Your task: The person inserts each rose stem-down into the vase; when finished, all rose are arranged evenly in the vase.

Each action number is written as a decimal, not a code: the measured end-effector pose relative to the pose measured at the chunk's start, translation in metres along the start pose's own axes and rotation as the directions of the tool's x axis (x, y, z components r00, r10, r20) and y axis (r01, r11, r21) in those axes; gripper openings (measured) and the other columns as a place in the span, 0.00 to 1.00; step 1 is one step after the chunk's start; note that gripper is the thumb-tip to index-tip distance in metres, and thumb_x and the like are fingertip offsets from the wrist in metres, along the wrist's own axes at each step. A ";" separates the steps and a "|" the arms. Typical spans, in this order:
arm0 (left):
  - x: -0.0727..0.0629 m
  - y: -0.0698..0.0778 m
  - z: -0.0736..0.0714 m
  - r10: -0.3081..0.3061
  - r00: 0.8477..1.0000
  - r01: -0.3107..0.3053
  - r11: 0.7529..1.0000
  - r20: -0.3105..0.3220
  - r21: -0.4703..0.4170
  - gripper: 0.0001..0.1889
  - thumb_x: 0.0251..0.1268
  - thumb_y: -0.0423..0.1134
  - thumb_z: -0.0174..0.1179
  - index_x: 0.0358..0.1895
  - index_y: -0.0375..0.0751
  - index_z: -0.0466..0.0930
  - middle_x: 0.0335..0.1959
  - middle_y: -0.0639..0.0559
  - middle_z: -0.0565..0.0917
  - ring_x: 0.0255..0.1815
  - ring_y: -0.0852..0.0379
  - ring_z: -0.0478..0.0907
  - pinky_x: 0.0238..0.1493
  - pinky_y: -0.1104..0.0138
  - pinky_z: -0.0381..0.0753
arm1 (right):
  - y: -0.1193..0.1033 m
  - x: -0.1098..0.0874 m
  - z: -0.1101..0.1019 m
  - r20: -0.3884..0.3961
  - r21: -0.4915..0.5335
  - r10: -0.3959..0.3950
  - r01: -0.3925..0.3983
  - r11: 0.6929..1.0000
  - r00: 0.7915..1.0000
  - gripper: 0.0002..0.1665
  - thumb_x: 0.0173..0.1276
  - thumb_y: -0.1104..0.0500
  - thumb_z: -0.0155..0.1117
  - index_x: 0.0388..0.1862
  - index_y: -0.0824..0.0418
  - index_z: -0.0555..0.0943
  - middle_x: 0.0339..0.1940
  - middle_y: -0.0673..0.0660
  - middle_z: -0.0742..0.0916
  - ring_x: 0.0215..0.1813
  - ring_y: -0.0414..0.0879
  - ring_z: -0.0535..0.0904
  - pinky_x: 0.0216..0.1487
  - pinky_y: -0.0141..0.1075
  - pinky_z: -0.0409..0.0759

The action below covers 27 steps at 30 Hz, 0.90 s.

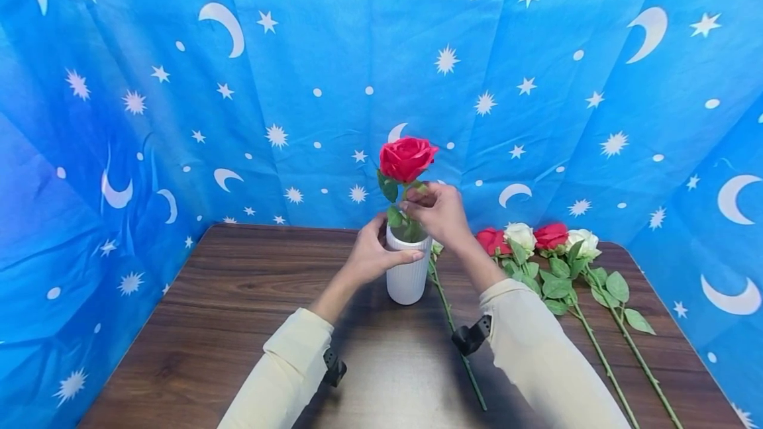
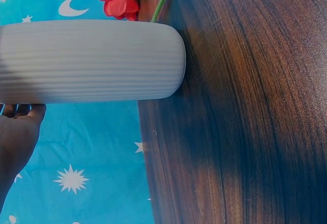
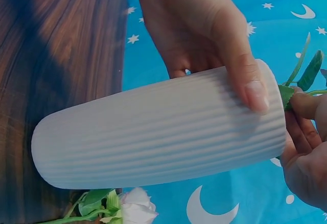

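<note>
A white ribbed vase [image 1: 406, 277] stands upright on the brown wooden table [image 1: 256, 283]. My left hand [image 1: 374, 253] grips it near the rim, thumb across the front. A red rose [image 1: 408, 159] rises from the vase's mouth, its lower stem hidden inside. Just above the rim, my right hand [image 1: 442, 212] pinches the rose's stem among the green leaves. The right wrist view shows the left thumb lying on the ribbed side of the vase [image 3: 163, 132], with the right fingers [image 3: 306, 157] close by the mouth.
To the right lie several roses, among them a red rose [image 1: 551, 236] and a white rose [image 1: 520, 238], their stems pointing toward the front. One more stem [image 1: 453, 313] lies just right of the vase, partly under my right forearm. A blue cloth [image 1: 334, 51] with moons and stars hangs behind the table.
</note>
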<state>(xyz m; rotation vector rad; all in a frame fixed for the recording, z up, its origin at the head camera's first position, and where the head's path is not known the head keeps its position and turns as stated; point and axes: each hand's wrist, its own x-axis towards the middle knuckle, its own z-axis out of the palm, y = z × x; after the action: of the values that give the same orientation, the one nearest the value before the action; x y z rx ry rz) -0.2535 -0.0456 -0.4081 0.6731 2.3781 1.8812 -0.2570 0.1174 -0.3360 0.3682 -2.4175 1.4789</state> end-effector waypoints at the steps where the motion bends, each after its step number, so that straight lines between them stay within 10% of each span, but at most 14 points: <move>1: 0.000 0.000 0.000 -0.001 1.000 0.001 1.000 0.000 -0.001 0.43 0.52 0.38 0.77 0.72 0.40 0.65 0.65 0.41 0.78 0.64 0.46 0.80 0.65 0.54 0.83 | 0.000 0.000 -0.001 0.003 0.011 0.006 -0.006 1.000 1.000 0.10 0.64 0.67 0.72 0.42 0.71 0.86 0.41 0.69 0.91 0.47 0.60 0.90 0.51 0.50 0.89; 9: 0.001 -0.002 0.001 -0.021 1.000 0.021 1.000 -0.018 -0.009 0.44 0.50 0.38 0.78 0.72 0.39 0.65 0.68 0.43 0.76 0.69 0.48 0.76 0.71 0.54 0.78 | -0.001 0.000 -0.003 0.005 0.227 0.044 -0.044 0.973 0.999 0.14 0.66 0.70 0.68 0.50 0.73 0.83 0.45 0.74 0.88 0.38 0.36 0.86 0.39 0.26 0.86; 18: 0.002 0.000 0.002 -0.018 1.000 0.018 1.000 -0.023 -0.004 0.44 0.50 0.38 0.78 0.72 0.40 0.66 0.67 0.43 0.77 0.68 0.48 0.77 0.71 0.54 0.78 | -0.003 0.000 -0.006 -0.024 0.264 0.039 -0.031 0.964 0.999 0.14 0.68 0.67 0.67 0.50 0.74 0.84 0.49 0.72 0.89 0.40 0.31 0.84 0.43 0.25 0.86; 27: 0.001 -0.002 0.001 -0.017 1.000 0.017 1.000 -0.017 -0.022 0.43 0.50 0.37 0.78 0.72 0.40 0.66 0.67 0.44 0.77 0.68 0.49 0.78 0.70 0.55 0.79 | -0.003 0.001 -0.005 -0.032 0.201 0.011 -0.005 0.980 0.999 0.14 0.66 0.69 0.70 0.49 0.73 0.85 0.46 0.72 0.89 0.52 0.57 0.88 0.50 0.23 0.84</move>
<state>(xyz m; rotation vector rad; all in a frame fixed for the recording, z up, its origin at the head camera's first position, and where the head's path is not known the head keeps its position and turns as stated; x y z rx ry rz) -0.2548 -0.0443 -0.4097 0.6361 2.3620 1.9109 -0.2560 0.1210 -0.3310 0.3737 -2.2524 1.7247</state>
